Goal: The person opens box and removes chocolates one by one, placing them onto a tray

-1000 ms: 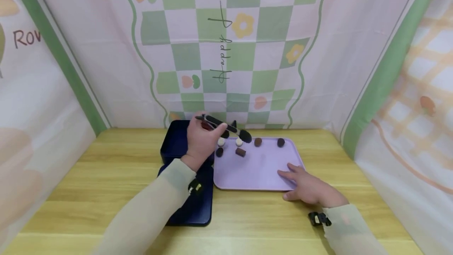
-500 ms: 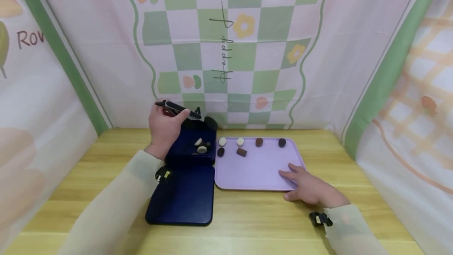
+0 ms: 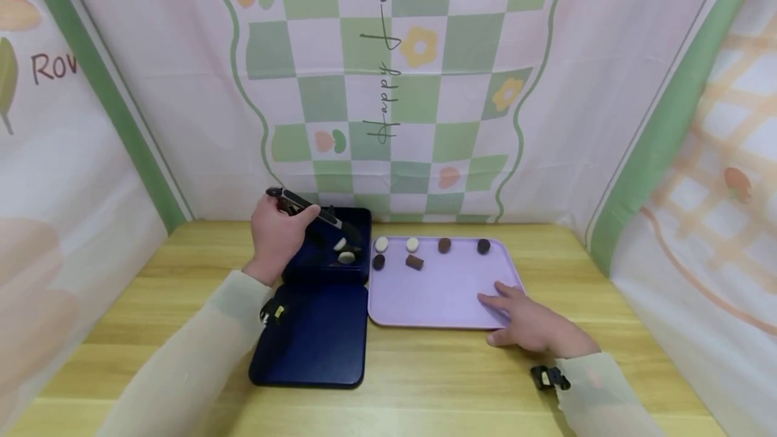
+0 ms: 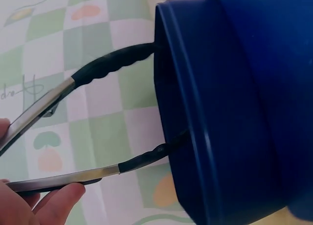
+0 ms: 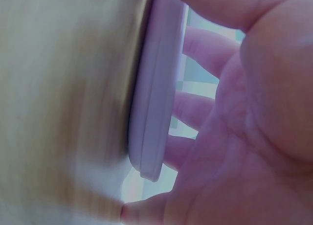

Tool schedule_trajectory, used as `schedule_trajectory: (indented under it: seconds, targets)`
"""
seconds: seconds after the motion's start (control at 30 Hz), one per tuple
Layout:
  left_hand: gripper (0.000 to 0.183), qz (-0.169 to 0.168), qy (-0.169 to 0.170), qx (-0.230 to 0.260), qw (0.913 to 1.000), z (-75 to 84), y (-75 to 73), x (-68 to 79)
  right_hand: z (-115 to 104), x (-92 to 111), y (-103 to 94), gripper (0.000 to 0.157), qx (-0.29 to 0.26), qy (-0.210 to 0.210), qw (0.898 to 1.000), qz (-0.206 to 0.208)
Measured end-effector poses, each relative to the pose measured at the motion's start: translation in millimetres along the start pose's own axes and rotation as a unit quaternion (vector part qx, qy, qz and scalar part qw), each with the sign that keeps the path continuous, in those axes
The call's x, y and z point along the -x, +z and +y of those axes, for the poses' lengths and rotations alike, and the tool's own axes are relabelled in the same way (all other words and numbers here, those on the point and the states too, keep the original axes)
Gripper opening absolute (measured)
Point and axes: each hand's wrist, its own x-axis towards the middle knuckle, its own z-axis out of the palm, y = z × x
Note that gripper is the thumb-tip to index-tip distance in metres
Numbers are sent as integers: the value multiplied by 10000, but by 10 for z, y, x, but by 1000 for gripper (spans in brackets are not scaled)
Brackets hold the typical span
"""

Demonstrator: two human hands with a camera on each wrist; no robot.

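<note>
In the head view my left hand (image 3: 276,231) grips a pair of tongs (image 3: 326,218) with black and metal arms. Their black heads reach into a navy box (image 3: 294,272), where white (image 3: 347,257) and dark chocolate-like pieces lie at the right side. The left wrist view shows the tong arms (image 4: 115,63) spread apart, with their ends passing the box rim (image 4: 195,112). My right hand (image 3: 525,319) rests on the front right corner of a lilac tray (image 3: 437,299), fingers spread and straight. White, brown and dark pieces (image 3: 415,262) stand along the tray's back and left.
A navy lid (image 3: 312,349) lies flat in front of the box, beside the tray's left edge. Wooden table (image 3: 437,383) runs around them. A patterned curtain (image 3: 419,133) hangs right behind the box and tray, with more cloth at both sides.
My left hand has carried the tongs leftward from above the tray to the box, then lowered their heads into it. My right hand stays at the tray's corner.
</note>
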Motion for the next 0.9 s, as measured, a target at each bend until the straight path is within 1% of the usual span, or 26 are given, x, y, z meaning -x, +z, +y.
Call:
schedule_trajectory:
  seconds: [0.13,0.23,0.47,0.6,0.73,0.9]
  targets:
    - [40,-180,-198,25,9996,-26,32,45,4,0,8,79,-5,-9,10000,10]
    - [38,-238,-256,102,9993,-34,63,71,11,-4,8,79,24,-44,10000,39]
    - [35,-277,-136,223,9993,-55,137,115,7,-11,6,78,-2,3,10000,50]
    - [32,-295,-127,244,9992,-72,166,138,2,-10,3,79,18,-2,10000,30]
    - [32,-324,-167,145,9992,-75,149,139,-6,-9,-3,79,21,23,10000,12]
    - [32,-265,-173,-123,9994,-73,61,103,-15,-1,-18,79,52,-42,10000,32]
